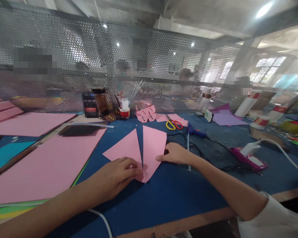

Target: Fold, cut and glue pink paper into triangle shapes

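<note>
The pink paper (pixel 153 145) is sitting over the bench (pixel 178 198); the right hand (pixel 175 153) is pinching its edge, partly hiding behind; the left hand (pixel 124 171) is covering its lower left, grip unclear.

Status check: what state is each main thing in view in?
Pink paper: spread in two flaps, gap between.
Left hand: fingers on the left flap's lower end.
Right hand: gripping the right flap's edge.
Scissors: lying on the table.
Glue gun: also lying there.
Power strip: white plug apparently in.
Brown bottle: upright, lid on.
Cup by the bottle: upright, things inside.
</note>
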Motion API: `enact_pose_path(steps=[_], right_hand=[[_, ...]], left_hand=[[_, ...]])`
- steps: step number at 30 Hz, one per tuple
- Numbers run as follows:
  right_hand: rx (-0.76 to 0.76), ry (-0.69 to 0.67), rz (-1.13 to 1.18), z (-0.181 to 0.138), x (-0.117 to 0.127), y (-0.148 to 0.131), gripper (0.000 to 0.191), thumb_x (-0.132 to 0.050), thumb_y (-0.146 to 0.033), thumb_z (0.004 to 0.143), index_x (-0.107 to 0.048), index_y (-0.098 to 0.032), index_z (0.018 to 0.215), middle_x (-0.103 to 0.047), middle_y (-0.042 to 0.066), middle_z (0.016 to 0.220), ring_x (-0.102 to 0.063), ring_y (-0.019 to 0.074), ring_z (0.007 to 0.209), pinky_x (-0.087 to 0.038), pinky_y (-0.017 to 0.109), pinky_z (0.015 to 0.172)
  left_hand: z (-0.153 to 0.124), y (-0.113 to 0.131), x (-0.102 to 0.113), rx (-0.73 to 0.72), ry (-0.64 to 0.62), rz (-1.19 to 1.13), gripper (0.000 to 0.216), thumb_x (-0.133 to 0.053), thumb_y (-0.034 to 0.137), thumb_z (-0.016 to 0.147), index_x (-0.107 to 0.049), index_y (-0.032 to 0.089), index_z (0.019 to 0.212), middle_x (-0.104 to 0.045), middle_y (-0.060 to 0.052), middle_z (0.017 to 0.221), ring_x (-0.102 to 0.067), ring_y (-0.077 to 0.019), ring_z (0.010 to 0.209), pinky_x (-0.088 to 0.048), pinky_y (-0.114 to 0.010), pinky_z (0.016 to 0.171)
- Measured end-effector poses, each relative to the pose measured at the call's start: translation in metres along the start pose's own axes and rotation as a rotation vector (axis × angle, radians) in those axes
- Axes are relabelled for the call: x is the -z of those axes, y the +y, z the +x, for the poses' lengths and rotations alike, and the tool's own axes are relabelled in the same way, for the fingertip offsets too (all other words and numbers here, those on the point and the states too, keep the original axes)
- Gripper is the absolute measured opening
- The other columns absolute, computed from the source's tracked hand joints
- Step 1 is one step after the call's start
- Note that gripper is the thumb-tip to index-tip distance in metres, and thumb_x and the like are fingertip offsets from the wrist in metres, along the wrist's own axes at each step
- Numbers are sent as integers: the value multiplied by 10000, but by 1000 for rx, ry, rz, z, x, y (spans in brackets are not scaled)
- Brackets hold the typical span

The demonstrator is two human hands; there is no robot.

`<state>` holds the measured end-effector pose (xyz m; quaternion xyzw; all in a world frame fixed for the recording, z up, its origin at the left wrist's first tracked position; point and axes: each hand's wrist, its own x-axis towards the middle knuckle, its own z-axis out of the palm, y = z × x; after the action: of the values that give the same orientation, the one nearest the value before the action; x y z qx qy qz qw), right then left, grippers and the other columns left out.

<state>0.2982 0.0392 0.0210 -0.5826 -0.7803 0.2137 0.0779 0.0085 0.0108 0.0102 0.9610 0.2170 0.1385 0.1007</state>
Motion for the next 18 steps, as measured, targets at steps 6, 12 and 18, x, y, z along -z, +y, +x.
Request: enact_pose_path(steps=[6, 12, 18], right_hand=[[-12, 8, -66, -1, 1, -2, 445, -666, -562, 800, -753, -141, 915, -754, 123, 933, -678, 266, 805, -395, 270, 623], [45, 1, -4, -5, 6, -6, 389, -667, -492, 821, -757, -174, 1025, -756, 106, 1025, -681, 275, 895, -434, 270, 691], [43, -16, 19, -2, 3, -2, 463, -648, -593, 819, -765, -180, 991, -761, 93, 959, -687, 266, 841, -417, 265, 648]], left_hand=[[-1, 0, 2, -1, -33, 25, 290, -404, 170, 1025, -638, 279, 1158, -634, -61, 1216, -600, -205, 1103, -501, -355, 931], [-2, -2, 0, -3, -43, 71, 325, -406, 170, 1025, -608, 288, 1250, -631, -74, 1237, -597, -217, 1124, -502, -378, 945], [-2, -1, 3, 4, -65, 62, 301, -422, 164, 1013, -641, 307, 1161, -638, -52, 1227, -608, -216, 1115, -494, -383, 960]])
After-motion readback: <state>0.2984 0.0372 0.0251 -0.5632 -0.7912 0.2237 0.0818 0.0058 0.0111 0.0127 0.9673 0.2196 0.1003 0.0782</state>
